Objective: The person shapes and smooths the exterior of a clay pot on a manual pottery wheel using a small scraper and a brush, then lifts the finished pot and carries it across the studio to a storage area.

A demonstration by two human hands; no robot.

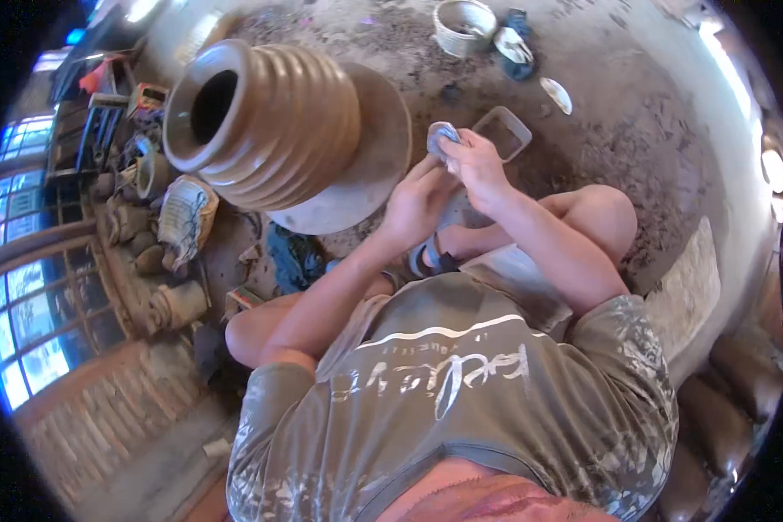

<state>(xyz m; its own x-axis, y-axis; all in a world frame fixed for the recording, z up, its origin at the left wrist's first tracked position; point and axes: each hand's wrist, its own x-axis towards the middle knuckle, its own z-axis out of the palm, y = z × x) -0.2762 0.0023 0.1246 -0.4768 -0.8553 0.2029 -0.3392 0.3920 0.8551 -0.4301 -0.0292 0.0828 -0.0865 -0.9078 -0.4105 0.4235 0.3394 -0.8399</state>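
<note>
A large brown ribbed clay pot [278,113] with a wide dark mouth stands on a round potter's wheel [322,209] ahead and to my left. Between the fingers of my right hand [478,165] is a small, pale grey, crumpled piece of what looks like wet cloth [441,137]. Close beside it, my left hand [418,196] has its fingers stretched out towards the right hand; their tips are partly hidden, and whether they touch the cloth I cannot tell. Both hands are apart from the pot, above my crossed legs.
Beyond my right hand lies a rectangular plastic tub [518,126]. Farther off are a round pale basin [464,30], a dark bundle [515,52] and a white curved piece [556,96]. A dark blue-green cloth [296,257] lies below the wheel. Sacks and pots [178,304] line the left.
</note>
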